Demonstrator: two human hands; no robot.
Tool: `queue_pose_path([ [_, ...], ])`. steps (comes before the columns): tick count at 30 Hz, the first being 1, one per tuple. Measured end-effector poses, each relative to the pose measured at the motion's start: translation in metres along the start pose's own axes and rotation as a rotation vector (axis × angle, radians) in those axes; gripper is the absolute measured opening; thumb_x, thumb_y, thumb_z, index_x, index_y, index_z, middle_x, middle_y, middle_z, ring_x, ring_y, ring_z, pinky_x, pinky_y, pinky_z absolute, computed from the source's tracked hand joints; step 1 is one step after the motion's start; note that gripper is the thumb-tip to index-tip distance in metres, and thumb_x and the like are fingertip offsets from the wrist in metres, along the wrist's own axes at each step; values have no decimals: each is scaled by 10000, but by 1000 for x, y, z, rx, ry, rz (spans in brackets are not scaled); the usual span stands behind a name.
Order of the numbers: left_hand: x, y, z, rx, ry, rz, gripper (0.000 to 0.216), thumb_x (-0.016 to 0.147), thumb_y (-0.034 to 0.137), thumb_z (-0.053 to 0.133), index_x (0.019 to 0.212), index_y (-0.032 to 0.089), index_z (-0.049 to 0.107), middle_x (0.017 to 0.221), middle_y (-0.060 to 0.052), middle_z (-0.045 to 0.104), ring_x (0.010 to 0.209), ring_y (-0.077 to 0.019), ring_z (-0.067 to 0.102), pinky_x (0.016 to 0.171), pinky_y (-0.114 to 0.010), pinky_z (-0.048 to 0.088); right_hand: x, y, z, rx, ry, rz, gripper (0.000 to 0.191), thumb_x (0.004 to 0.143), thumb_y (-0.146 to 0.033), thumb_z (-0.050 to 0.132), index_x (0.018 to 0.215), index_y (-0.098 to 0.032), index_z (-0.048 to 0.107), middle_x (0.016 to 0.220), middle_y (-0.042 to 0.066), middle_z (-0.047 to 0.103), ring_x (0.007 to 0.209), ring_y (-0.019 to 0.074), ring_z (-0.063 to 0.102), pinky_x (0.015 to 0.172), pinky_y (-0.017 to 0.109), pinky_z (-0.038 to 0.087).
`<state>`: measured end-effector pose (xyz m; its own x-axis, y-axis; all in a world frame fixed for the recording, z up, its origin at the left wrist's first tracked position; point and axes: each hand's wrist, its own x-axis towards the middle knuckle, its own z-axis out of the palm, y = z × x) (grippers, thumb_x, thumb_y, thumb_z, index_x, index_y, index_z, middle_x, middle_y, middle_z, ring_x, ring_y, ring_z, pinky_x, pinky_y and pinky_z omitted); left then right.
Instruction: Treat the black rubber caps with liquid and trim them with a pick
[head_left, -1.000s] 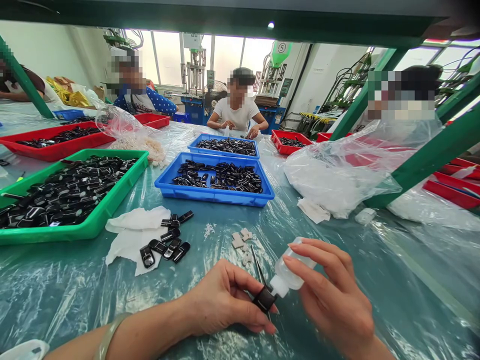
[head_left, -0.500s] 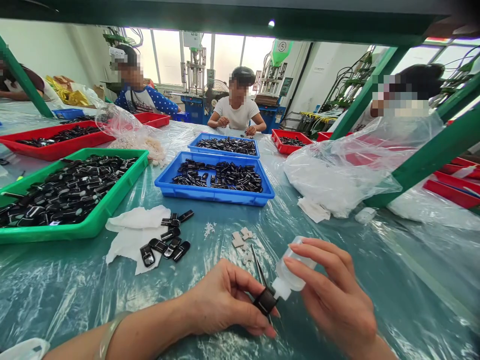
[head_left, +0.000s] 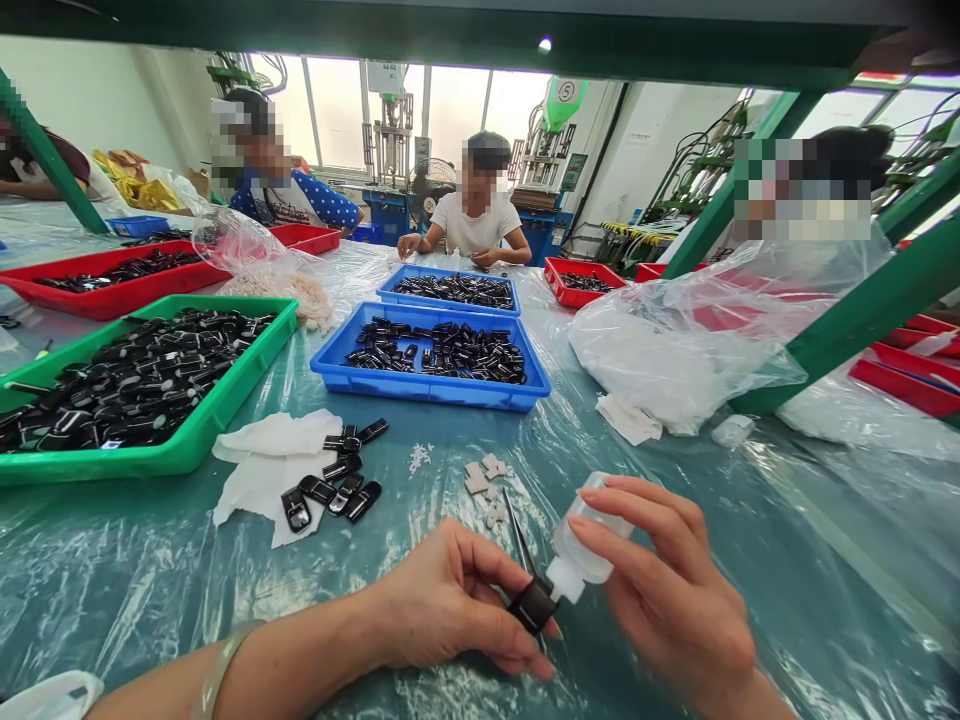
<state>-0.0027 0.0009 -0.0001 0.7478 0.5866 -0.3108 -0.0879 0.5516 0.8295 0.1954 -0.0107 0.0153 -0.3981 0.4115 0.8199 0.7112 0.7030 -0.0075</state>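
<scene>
Pinching a clip in the left hand, above the surface toward its near edge, with tweezers jutting past the clip. Holding a tilted bottle in the right hand, nozzle down at the clip, touching or just beside. Facing a blue tray of clips, set farther toward the far edge.

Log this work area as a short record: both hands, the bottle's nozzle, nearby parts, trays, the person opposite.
Left hand: grips a black piece
Right hand: holds a tilted translucent bottle
Nozzle: at the black piece's edge; contact unclear
On and beside white cloth: loose black parts
Beyond the hands: small pale pieces
Green tray, nearer blue tray: both hold many black parts
Opposite: person in white shirt
</scene>
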Motion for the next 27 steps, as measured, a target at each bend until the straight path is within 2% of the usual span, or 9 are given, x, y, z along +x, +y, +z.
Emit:
queue_pose_path([
  [15,0,0,-1,13,-13,-6,228,572,156,724,792,98,714,613,-51,679,565,-107,634,577,-174,491,3,-3,-4,-84,-25,-44,323,758,56,474,887,-199,626,951,79,608,973,222,551,745,367,493],
  [27,0,-3,-1,62,-5,-39,220,579,168,718,793,115,717,630,-45,686,545,-101,619,571,-179,485,1,-5,-6,-152,10,-73,278,772,-5,531,884,-231,648,886,54,651,929,214,584,748,364,485],
])
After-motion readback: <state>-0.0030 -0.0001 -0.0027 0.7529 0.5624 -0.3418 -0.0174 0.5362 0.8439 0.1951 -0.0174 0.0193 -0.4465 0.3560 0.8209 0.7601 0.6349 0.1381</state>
